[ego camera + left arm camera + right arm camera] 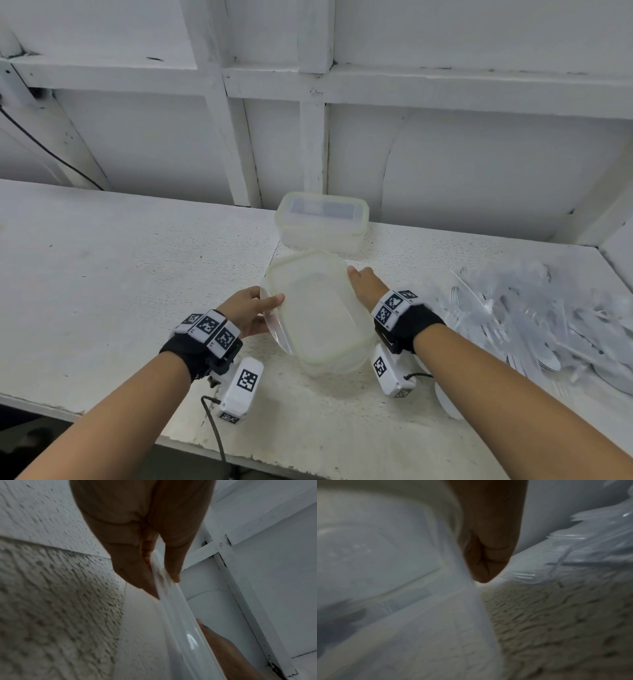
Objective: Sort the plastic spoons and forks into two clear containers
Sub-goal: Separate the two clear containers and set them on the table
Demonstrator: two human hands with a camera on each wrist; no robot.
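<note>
A clear lidded container (318,315) with a green-edged rim sits tilted on the white table (120,274), between my hands. My left hand (260,308) pinches a thin clear plastic edge (175,608) on its left side, thumb on top and fingers beneath. My right hand (363,281) grips the container's right rim with curled fingers, and the container (385,547) fills the left of the right wrist view. A second clear container (322,219), lid on, stands just behind. A heap of clear plastic spoons and forks (534,318) lies to the right.
The white panelled wall (445,154) rises straight behind the table. A side wall closes in the far right corner beyond the cutlery. A black cable (212,431) hangs over the table's front edge. The table's left half is bare.
</note>
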